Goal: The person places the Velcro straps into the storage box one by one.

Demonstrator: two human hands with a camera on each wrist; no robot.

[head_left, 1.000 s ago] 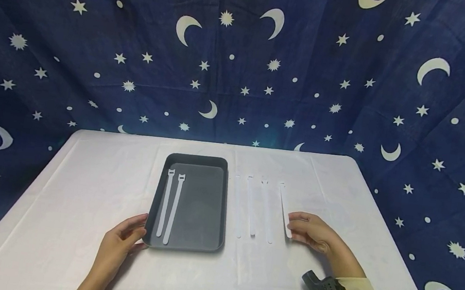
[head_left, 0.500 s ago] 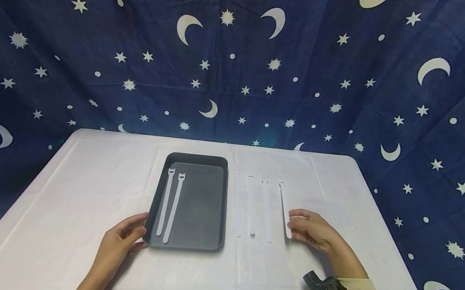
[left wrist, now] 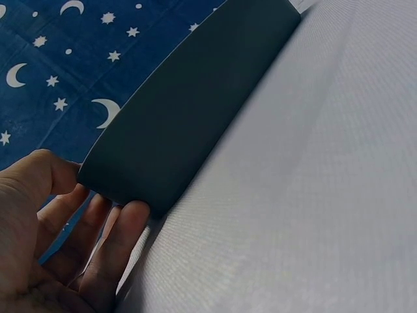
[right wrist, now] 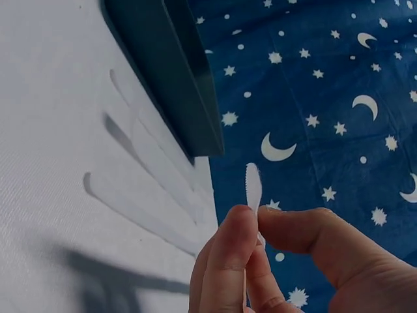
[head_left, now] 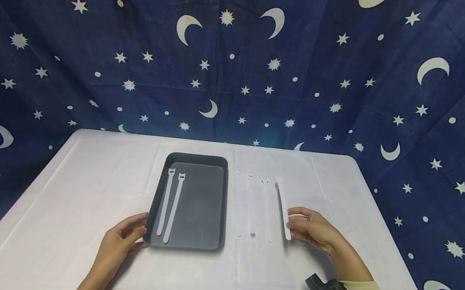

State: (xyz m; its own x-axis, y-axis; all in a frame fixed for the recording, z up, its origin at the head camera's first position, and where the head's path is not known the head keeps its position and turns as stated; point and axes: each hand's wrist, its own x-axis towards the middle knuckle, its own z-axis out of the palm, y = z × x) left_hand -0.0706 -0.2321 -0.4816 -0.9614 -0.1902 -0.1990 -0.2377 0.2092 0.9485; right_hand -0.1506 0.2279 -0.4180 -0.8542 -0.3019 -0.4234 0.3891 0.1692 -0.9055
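Observation:
My left hand (head_left: 117,242) holds the near left corner of a dark grey tray (head_left: 224,212); in the left wrist view the thumb is at the rim and the fingers lie against the outer wall (left wrist: 182,111). Two white hook-and-loop cable ties, a left one (head_left: 165,205) and a right one (head_left: 173,208), lie inside the tray. Between thumb and fingers my right hand (head_left: 311,229) pinches another white cable tie (head_left: 282,203) near its rounded end, its slotted head pointing away. In the right wrist view that rounded end (right wrist: 253,182) sticks up above the fingertips.
Right of the tray, three more white cable ties lie side by side on the white tablecloth: a left one (head_left: 237,209), a middle one (head_left: 251,209) and a right one (head_left: 267,213). Behind the table hangs a dark blue curtain (head_left: 237,111) with moons and stars.
The cable tie in my right hand has turned, showing more of its flat face, and its head has shifted slightly left and away. My left hand and the tray have stayed put.

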